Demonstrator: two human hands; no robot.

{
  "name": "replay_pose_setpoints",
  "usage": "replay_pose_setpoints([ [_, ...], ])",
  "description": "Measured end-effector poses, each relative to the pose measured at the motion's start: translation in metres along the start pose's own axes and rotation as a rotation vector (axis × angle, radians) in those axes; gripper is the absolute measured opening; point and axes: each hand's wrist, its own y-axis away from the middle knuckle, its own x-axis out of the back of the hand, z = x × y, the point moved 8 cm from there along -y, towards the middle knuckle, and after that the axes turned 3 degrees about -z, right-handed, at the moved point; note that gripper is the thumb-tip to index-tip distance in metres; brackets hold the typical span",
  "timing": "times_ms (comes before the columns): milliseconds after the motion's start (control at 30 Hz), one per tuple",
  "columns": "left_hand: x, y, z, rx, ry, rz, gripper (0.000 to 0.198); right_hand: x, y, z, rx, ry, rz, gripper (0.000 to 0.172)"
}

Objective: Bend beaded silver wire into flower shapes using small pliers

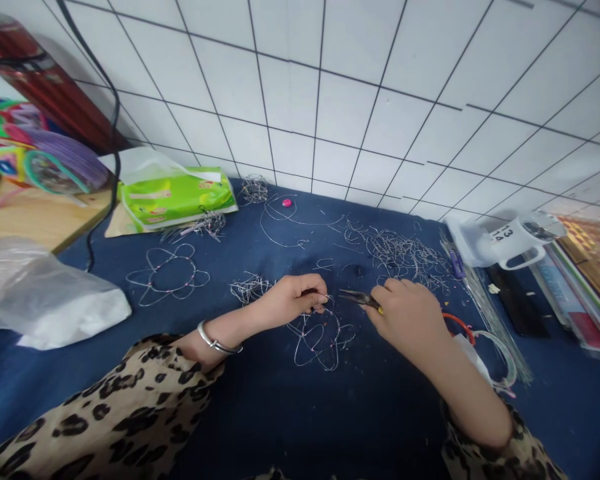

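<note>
My left hand [291, 300] is closed in a pinch on the upper edge of a wire flower frame [321, 339] that lies flat on the blue cloth [280, 413]. Pink beads dot the frame's loops. My right hand [409, 312] is closed round small pliers [357, 298], whose dark jaws point left toward the left fingertips. A silver bangle circles my left wrist. Both sleeves are leopard print.
A finished wire flower [169, 273] lies at the left, a small wire bundle [249, 288] beside my left hand. Cut wire scraps [400, 252] pile up behind. A green tissue pack [176, 197], white plastic bag [55, 300], straight wires [490, 313] and tape dispenser [510, 241] surround the work.
</note>
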Motion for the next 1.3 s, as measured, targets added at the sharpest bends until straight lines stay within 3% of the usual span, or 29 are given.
replay_pose_setpoints([
  [400, 0.0, 0.0, 0.004, -0.036, -0.004, 0.025, 0.014, -0.027, -0.003, -0.02, 0.075, -0.062, -0.125, 0.018],
  [733, 0.0, 0.0, 0.006, -0.029, -0.062, 0.078, 0.014, -0.033, -0.002, -0.027, 0.039, -0.065, -0.142, 0.021],
  [1300, -0.005, 0.001, -0.003, 0.055, 0.051, 0.099, 0.015, -0.038, -0.002, -0.027, 0.002, -0.072, -0.157, 0.022],
])
